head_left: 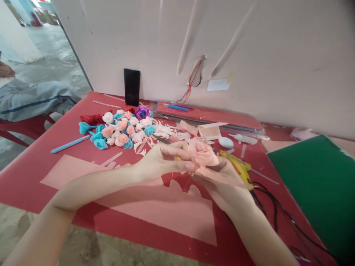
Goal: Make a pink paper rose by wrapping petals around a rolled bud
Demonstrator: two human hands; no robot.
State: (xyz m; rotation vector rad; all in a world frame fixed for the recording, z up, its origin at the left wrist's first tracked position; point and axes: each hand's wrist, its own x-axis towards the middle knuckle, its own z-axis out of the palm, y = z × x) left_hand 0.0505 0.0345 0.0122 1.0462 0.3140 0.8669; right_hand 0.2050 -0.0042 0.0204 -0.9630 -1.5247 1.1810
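Note:
A pink paper rose is held up over the red table, between my two hands. My left hand pinches the rose from its left side, thumb and fingers closed on the petals. Behind and below the flower, my right hand is closed around its base, and a loose pink paper strip trails across that palm. The right fingertips are partly hidden by the rose. Under my forearms lies a pink paper sheet with a scalloped cut edge. A yellow glue gun rests just right of my right hand.
A pile of small paper flowers sits at the left, near a blue pen and an upright phone. Paper scraps lie behind my hands. A green board and black cables occupy the right. Someone sits at far left.

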